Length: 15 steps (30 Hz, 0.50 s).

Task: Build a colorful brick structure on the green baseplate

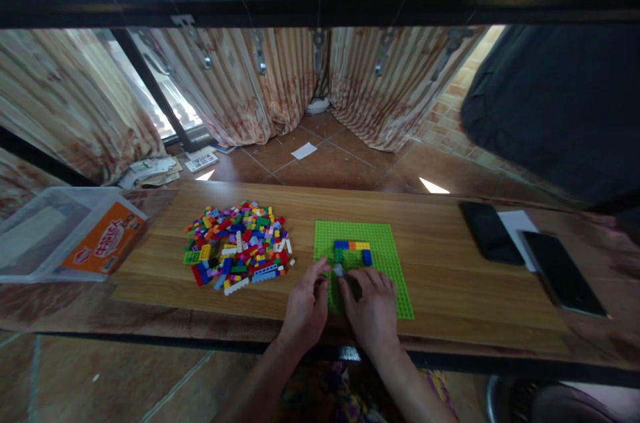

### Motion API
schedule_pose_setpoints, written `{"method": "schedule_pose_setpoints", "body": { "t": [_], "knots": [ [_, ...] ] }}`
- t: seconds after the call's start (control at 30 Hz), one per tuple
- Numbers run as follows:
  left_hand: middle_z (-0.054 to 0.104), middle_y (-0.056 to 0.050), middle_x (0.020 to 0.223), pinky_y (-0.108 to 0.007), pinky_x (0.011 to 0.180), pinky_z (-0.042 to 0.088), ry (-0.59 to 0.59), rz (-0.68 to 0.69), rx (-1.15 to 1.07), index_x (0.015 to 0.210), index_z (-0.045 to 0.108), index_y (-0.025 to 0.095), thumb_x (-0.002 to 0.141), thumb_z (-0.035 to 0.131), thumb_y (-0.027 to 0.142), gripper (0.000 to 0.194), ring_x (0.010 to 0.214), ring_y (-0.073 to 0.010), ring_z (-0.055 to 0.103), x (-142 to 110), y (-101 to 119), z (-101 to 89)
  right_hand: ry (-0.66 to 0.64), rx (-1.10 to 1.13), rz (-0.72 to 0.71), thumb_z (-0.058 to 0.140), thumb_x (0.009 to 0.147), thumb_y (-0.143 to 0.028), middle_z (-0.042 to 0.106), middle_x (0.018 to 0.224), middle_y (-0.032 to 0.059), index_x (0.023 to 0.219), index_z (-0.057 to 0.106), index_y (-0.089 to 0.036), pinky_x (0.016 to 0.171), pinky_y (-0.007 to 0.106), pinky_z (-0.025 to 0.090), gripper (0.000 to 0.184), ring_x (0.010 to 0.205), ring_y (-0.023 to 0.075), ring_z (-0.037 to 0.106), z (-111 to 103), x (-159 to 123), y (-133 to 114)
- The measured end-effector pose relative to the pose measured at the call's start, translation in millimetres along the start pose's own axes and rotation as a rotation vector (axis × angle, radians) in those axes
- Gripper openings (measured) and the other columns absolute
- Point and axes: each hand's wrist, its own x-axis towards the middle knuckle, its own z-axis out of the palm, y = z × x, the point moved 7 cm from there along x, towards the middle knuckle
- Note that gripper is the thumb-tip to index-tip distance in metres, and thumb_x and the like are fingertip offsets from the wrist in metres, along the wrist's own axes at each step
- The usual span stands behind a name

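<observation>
A green studded baseplate lies on the wooden board in front of me. On it stands a partial outline of toy bricks, with a blue, orange and yellow row along the far side. A dark green brick is at its left, and a blue brick at its right. My right hand is over the plate, its fingertips closed at a small grey brick by the outline's left side. My left hand rests at the plate's left edge, fingers curved and apart, holding nothing visible.
Loose bricks in many colours are heaped left of the plate. A clear plastic box with an orange label stands farther left. Two dark phones and a white paper lie at the right. A black bar crosses beyond the table.
</observation>
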Motion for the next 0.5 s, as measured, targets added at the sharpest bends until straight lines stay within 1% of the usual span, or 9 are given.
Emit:
{"method": "schedule_pose_setpoints", "body": {
  "t": [0.2,0.33,0.4,0.5],
  "knots": [
    [0.066,-0.009,0.119,-0.034,0.093,0.052,0.006,0.0,-0.008,0.132,0.049,0.02,0.091,0.046,0.019,0.041,0.105,-0.0172,0.064,0,0,0.3,-0.014,0.024,-0.031,0.053,0.092,-0.039,0.067,0.091,0.0071,0.094,0.069,-0.021,0.076,0.035,0.033,0.024,0.087,0.0229,0.053,2,0,0],
    [0.066,-0.008,0.118,-0.034,0.092,0.052,0.004,0.002,-0.011,0.131,0.05,0.02,0.091,0.046,0.019,0.04,0.105,-0.0171,0.064,0,0,0.5,-0.033,0.054,-0.046,0.051,0.093,-0.035,0.067,0.092,0.0067,0.097,0.069,-0.022,0.075,0.035,0.034,0.023,0.087,0.0222,0.053,5,-1,-2],
    [0.066,-0.008,0.118,-0.034,0.093,0.052,0.002,-0.001,-0.006,0.131,0.05,0.02,0.092,0.045,0.019,0.039,0.105,-0.0171,0.064,0,0,0.2,-0.034,0.068,-0.054,0.051,0.094,-0.035,0.067,0.092,0.0065,0.097,0.069,-0.022,0.075,0.035,0.035,0.023,0.087,0.0218,0.053,4,0,1],
    [0.066,-0.008,0.118,-0.035,0.094,0.052,-0.001,-0.01,-0.003,0.131,0.05,0.02,0.092,0.045,0.02,0.039,0.105,-0.0173,0.064,0,1,-0.2,-0.002,0.045,-0.055,0.052,0.093,-0.036,0.067,0.094,0.0069,0.099,0.069,-0.021,0.076,0.035,0.036,0.024,0.089,0.0221,0.053,-3,8,13]
  ]
}}
